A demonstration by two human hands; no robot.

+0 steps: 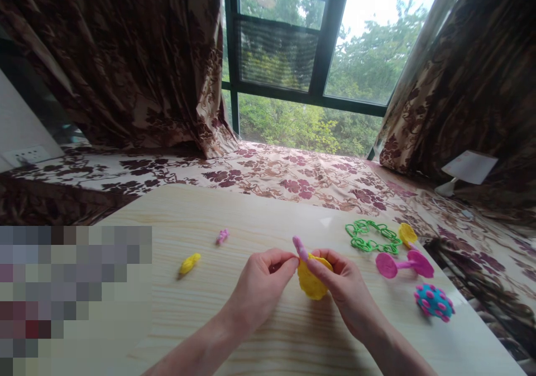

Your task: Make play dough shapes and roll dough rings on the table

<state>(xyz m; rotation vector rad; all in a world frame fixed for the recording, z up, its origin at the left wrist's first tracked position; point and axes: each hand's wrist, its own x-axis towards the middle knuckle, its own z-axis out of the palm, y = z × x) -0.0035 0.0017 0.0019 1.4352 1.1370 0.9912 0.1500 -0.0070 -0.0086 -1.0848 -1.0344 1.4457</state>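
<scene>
Found by a curtained window [355, 69]: yellow disc [313, 288] and pink strip [298, 246] in the right hand [347, 281], above the counter [234, 211] midway between left and right edges, with the left hand [262, 278] pinched narrow at the strip's base; cannot tell whether gripping. Could dent the soft-looking disc by overpressing, shed the strip if poorly bonded, or nudge the blue ball [434, 302] off the nearby right edge by a wide sweep.

Floral curtains [159, 58] flank a bright, dark-framed window [324, 58] beyond a pale wood-grained table [167, 214].
</scene>
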